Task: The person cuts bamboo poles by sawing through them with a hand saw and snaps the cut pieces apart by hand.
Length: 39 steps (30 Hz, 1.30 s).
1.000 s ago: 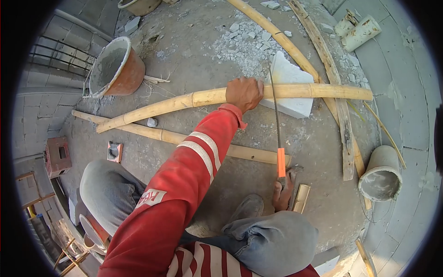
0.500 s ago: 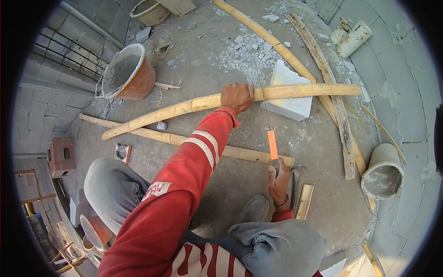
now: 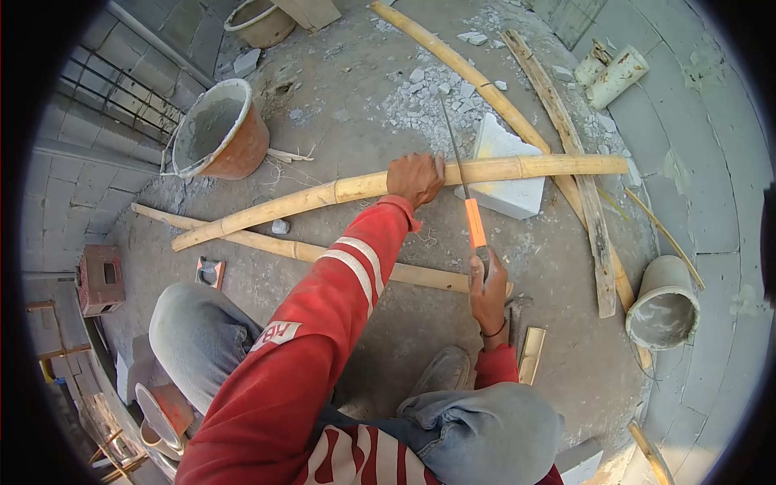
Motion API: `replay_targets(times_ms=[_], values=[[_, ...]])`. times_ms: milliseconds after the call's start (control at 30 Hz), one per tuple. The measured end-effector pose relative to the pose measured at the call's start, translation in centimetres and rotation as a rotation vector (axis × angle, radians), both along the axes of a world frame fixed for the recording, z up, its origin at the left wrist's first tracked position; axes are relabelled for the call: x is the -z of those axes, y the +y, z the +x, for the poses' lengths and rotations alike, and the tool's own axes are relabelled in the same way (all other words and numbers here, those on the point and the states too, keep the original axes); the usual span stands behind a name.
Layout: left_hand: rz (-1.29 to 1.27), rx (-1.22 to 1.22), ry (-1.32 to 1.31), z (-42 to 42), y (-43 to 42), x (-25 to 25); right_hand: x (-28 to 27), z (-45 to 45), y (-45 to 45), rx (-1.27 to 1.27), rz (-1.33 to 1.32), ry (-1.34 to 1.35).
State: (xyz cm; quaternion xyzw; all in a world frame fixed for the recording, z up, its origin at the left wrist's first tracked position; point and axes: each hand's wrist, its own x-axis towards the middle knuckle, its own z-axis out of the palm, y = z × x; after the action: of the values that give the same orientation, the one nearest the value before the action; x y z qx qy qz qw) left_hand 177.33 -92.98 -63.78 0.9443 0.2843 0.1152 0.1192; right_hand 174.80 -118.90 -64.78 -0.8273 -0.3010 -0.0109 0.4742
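My left hand (image 3: 415,179) is wrapped round a long bamboo pole (image 3: 533,166) and presses down on its middle. In my right hand (image 3: 487,291) is a handsaw (image 3: 475,222) with an orange handle part and a thin blade. The blade lies across the pole just right of my left hand and points away from me. Beneath the pole's right part sits a white block (image 3: 517,198); its left part crosses over a split bamboo strip (image 3: 428,276) on the floor.
Behind lie another bamboo pole (image 3: 453,56), a rough wooden plank (image 3: 594,234) and rubble (image 3: 428,101). A mortar-stained bucket (image 3: 242,149) stands at left, a grey pipe-like container (image 3: 664,303) at right. A hammer (image 3: 517,311) and short bamboo piece (image 3: 531,356) lie near my right wrist.
My right hand has pushed the saw forward, away from my body, so more blade extends past the pole. My left hand keeps its grip on the bamboo.
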Motion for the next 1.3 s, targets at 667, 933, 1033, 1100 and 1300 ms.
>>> replay_targets(times_ms=[667,933,1033,1100,1300], values=[[-0.021,-0.002,-0.024,-0.4,-0.3,-0.3,-4.1,-7.3,-11.0,-0.094,-0.056,0.321],[0.089,0.024,-0.028,-0.2,1.1,0.9,-3.1,1.8,3.9,-0.111,0.13,0.257],[-0.015,0.015,0.027,-0.4,1.4,-0.8,-1.2,-1.4,-1.9,-0.112,0.3,0.276],[-0.075,-0.035,0.055,-0.7,1.0,-1.6,-2.9,-4.0,-6.9,-0.001,0.111,-0.015],[-0.16,0.194,0.253,-1.4,1.1,-5.7,4.4,-9.6,-19.8,0.288,-0.202,0.208]])
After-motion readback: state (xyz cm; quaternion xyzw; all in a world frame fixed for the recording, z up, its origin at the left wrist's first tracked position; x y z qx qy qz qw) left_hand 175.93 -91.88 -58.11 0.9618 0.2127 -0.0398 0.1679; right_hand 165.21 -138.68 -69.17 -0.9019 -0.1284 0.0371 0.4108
